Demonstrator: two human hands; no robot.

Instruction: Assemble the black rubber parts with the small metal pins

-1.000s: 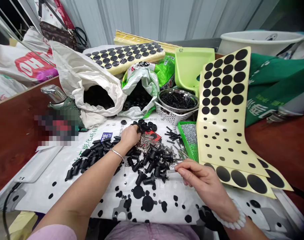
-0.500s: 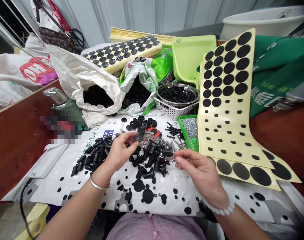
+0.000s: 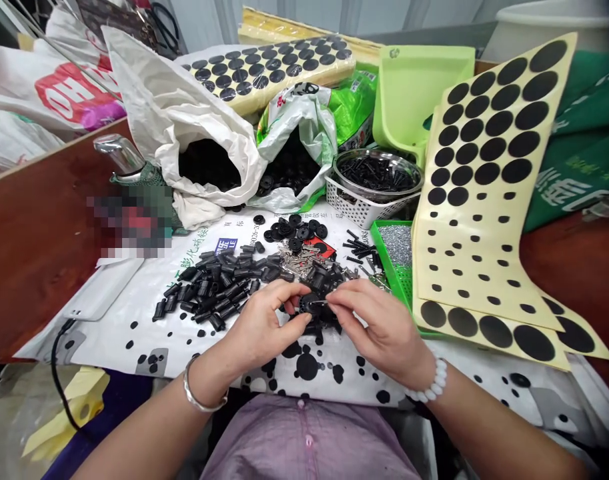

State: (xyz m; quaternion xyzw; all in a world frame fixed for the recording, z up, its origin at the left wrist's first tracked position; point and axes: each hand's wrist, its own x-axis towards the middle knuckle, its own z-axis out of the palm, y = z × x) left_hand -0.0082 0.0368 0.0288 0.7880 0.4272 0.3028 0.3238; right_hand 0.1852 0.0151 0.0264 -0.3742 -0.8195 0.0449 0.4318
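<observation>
My left hand pinches a round black plastic disc between thumb and fingers. From the other side my right hand holds a thin metal piece with its fingertips, its end at the disc; whether it is inside a hole I cannot tell. Under and behind the fingers lies a heap of black plastic fittings, partly hidden. To the left spread many short black tubes. Loose black discs and small metal pieces lie just beyond my hands.
Behind stand a white sack, a plastic bag of black discs and a steel bowl of black screws. A green tray holds tiny metal parts. Sheets of round black stickers lean at right. A white device lies left.
My two hands have come together over the front of the heap. The left brought the disc right and nearer; the right moved slightly left with the metal piece. The view has shifted.
</observation>
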